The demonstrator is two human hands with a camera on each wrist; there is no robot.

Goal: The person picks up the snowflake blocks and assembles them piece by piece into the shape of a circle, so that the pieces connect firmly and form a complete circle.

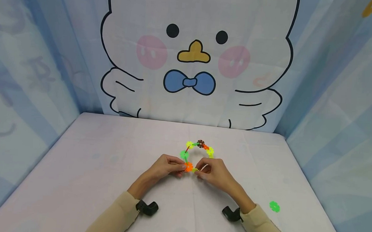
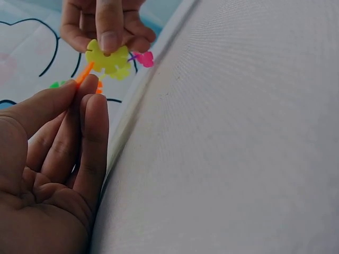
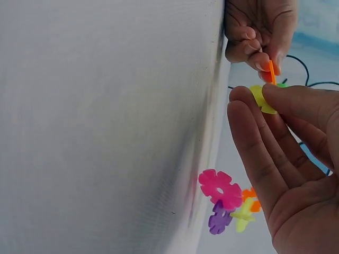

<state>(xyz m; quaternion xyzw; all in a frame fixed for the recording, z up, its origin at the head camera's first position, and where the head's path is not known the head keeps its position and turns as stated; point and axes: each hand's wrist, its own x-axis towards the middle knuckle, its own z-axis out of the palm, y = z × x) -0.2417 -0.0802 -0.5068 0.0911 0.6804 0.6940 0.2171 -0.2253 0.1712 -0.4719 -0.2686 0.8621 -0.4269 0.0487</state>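
Observation:
A curved chain of colourful slotted snowflake discs stands out beyond both hands in the head view, with a green disc (image 1: 184, 154) on its left and a dark brown disc (image 1: 200, 143) at its far side. My left hand (image 1: 167, 165) pinches an orange disc (image 1: 188, 167) between thumb and fingertips. Facing it, my right hand (image 1: 215, 173) pinches a yellow disc (image 2: 107, 59). The orange and yellow discs meet edge to edge; how deep their slots engage cannot be seen. In the right wrist view, a pink disc (image 3: 220, 189) and a purple disc (image 3: 219, 218) hang below the right hand.
A loose green disc (image 1: 274, 206) lies on the white-covered table (image 1: 109, 154), right of the right forearm. Patterned curtains (image 1: 35, 71) rise along the left, right and back of the table. Each wrist carries a black camera mount (image 1: 147, 208).

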